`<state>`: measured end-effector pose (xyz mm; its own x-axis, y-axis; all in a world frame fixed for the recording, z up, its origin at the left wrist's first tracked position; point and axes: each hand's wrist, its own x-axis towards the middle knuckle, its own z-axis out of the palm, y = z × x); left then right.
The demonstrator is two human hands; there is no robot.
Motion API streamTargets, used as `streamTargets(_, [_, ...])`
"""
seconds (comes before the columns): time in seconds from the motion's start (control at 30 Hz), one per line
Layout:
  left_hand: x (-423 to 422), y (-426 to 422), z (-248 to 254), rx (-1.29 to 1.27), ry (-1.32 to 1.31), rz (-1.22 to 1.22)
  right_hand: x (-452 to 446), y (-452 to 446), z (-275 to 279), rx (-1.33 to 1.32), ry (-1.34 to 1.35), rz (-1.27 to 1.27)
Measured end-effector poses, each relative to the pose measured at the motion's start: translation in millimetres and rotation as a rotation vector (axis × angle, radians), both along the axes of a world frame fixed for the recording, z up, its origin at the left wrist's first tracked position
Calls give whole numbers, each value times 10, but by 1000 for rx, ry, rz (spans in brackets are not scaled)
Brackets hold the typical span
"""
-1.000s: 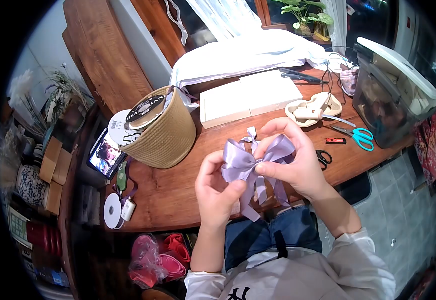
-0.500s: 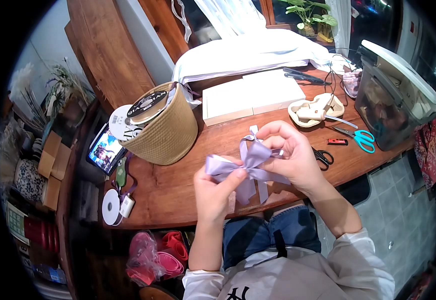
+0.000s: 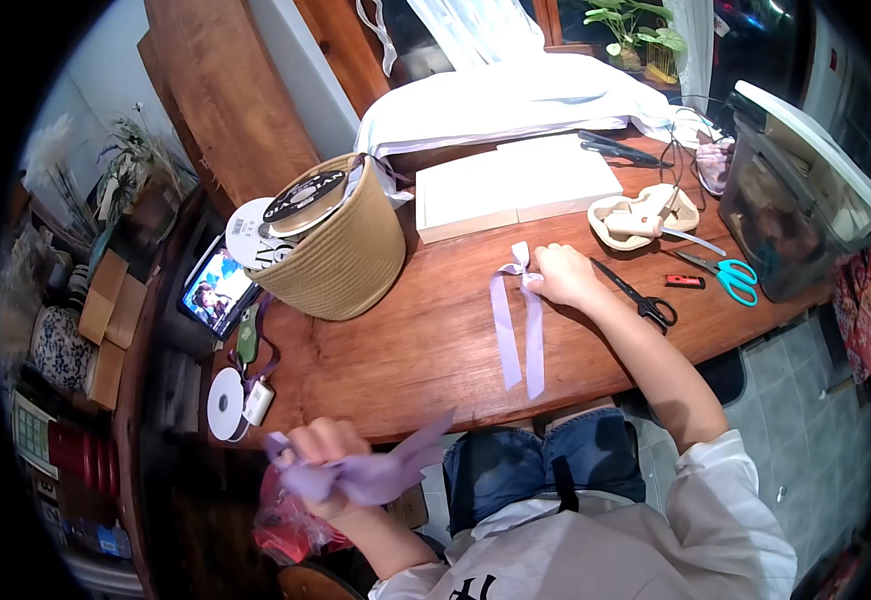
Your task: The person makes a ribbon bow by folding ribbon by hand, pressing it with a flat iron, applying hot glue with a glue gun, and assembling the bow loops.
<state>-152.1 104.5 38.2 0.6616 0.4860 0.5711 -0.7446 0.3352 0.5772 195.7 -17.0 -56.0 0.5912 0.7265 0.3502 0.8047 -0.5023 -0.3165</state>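
Note:
At the lower left, off the table's front edge, my left hand (image 3: 328, 442) is closed on a lilac ribbon bow (image 3: 381, 478), its loops and tails slightly blurred. My right hand (image 3: 566, 275) is over the table, its fingers curled at the knot of a narrower lilac ribbon (image 3: 534, 345). This ribbon has a small loop at the top, and two long tails lie towards me on the wood. The fingertips are partly hidden behind the hand. Black-handled scissors (image 3: 648, 305) lie just right of that hand.
A woven basket (image 3: 341, 265) holds ribbon spools. White boxes (image 3: 466, 205) stand at the back. A glue gun (image 3: 641, 220) rests in a tray, near teal scissors (image 3: 736, 280) and a red cutter (image 3: 685, 282). A lidded plastic bin (image 3: 776, 215) stands right; a phone (image 3: 218, 290) leans left.
Both hands were together at the bow; now they are apart. My left hand has carried the bow down and left, while my right has moved up to the narrower ribbon on the table.

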Motion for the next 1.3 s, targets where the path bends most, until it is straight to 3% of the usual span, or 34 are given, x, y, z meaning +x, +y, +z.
streamTargets(0.07, [-319,372,153,11,-92,-228,-4,38,42,-75,170,19])
streamTargets(0.13, [-628,489,483,47,-163,-238,-32,35,111,-71,280,53])
streamTargets(0.17, [-736,401,666,59,-222,-88,-30,29,118,-36,272,76])
streamTargets(0.23, [-1371,784,657,-37,-336,-56,-1,27,133,38,256,120])
streamTargets(0.33, [-1603,747,766,-194,-572,-112,-50,51,235,132,157,157])
streamTargets(0.4, [-1621,681,823,-263,-441,-220,-97,107,346,217,123,198])
streamTargets(0.47, [-1779,793,825,-148,-293,82,-150,159,524,264,149,306])
streamTargets(0.5, [-1905,929,767,1,-201,433,-238,171,684,248,227,369])
streamTargets(0.53, [-1835,954,664,61,-149,600,-366,172,883,229,305,434])
streamTargets(0.6, [-1466,952,481,-21,-59,515,-601,152,1214,206,375,608])
streamTargets(0.73, [-482,547,172,-226,287,565,-990,85,1704,135,240,970])
streamTargets(0.83, [196,293,367,458,314,35,-1174,-26,1841,153,16,1071])
streamTargets(0.9, [307,88,493,502,550,-45,-1254,-142,1888,168,-108,1049])
streamTargets(1.0, [476,-162,466,544,482,84,-1304,-353,1918,118,-202,964])
streamTargets(1.13, [546,-360,276,218,364,214,-1332,-514,1741,475,118,831])
streamTargets(1.3, [598,-494,72,242,263,368,-1289,-617,1435,586,873,746])
